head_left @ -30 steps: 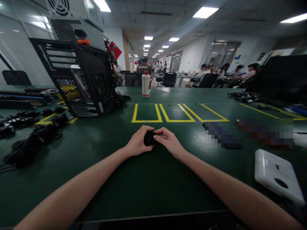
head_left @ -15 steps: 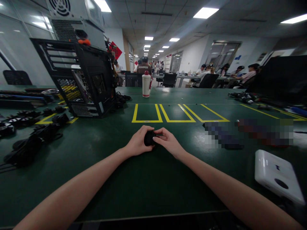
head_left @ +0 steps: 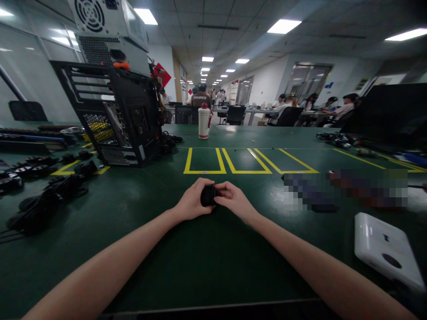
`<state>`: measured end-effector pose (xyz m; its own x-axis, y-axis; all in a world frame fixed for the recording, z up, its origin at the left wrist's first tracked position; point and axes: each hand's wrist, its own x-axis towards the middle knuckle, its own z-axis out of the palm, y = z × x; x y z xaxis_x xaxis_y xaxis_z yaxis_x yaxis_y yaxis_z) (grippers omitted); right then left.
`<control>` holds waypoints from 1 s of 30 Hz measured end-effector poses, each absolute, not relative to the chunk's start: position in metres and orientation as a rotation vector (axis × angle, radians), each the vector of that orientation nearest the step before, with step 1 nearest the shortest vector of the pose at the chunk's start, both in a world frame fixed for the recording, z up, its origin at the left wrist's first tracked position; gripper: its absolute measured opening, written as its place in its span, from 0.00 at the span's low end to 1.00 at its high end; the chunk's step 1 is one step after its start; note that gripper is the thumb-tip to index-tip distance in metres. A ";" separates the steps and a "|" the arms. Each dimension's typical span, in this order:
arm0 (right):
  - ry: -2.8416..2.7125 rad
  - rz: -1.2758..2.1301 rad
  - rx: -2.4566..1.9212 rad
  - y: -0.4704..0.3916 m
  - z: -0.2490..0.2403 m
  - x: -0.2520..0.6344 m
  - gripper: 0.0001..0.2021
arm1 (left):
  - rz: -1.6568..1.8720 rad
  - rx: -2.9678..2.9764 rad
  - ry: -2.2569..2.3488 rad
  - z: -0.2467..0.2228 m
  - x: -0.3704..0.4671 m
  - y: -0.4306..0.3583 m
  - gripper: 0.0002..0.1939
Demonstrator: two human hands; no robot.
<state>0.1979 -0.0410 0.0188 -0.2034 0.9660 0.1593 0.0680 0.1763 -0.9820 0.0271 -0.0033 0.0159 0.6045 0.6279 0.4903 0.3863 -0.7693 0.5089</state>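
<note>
A small, dark black object [head_left: 208, 196] with a rounded outline is held just above or on the green table; its exact kind is too dark to make out. My left hand [head_left: 192, 201] curves around its left side, thumb below and fingers above. At its right edge, my right hand [head_left: 234, 201] pinches with thumb and fingertips, which hide part of that side. Beyond both hands, yellow tape [head_left: 205, 172] outlines several boxes on the table.
On the left stand an open black computer case [head_left: 128, 120] and bundles of black cables [head_left: 43, 200]. A white bottle [head_left: 203, 123] with a red lid stands at the back. To the right lie a white device [head_left: 383, 246] and blurred-out items [head_left: 310, 191]. People sit at distant tables.
The camera view has tilted slightly, so the scene sits a little lower. My right thumb and fingers have shifted slightly at the black object's edge; both hands stay on it.
</note>
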 end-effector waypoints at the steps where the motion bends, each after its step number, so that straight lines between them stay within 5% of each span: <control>1: -1.502 1.162 -1.032 -0.041 0.019 0.198 0.11 | 0.953 2.479 0.820 0.016 0.027 -0.003 0.31; 7: -1.495 1.087 -0.999 -0.039 0.015 0.196 0.07 | 0.974 2.477 0.807 0.016 0.028 -0.003 0.31; 14: -1.420 1.204 -1.052 -0.038 0.017 0.197 0.19 | 0.969 2.463 0.793 0.017 0.027 -0.004 0.31; 26: -1.446 1.120 -1.005 -0.038 0.015 0.197 0.07 | 0.957 2.476 0.813 0.016 0.027 -0.004 0.31; 30: -1.410 1.161 -1.017 -0.038 0.017 0.199 0.11 | 0.944 2.470 0.820 0.016 0.027 -0.004 0.31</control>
<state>0.1986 -0.0383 0.0168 -0.1422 0.9731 0.1813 0.0092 0.1845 -0.9828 0.0270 -0.0037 0.0164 0.6061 0.6344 0.4798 0.3859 -0.7620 0.5201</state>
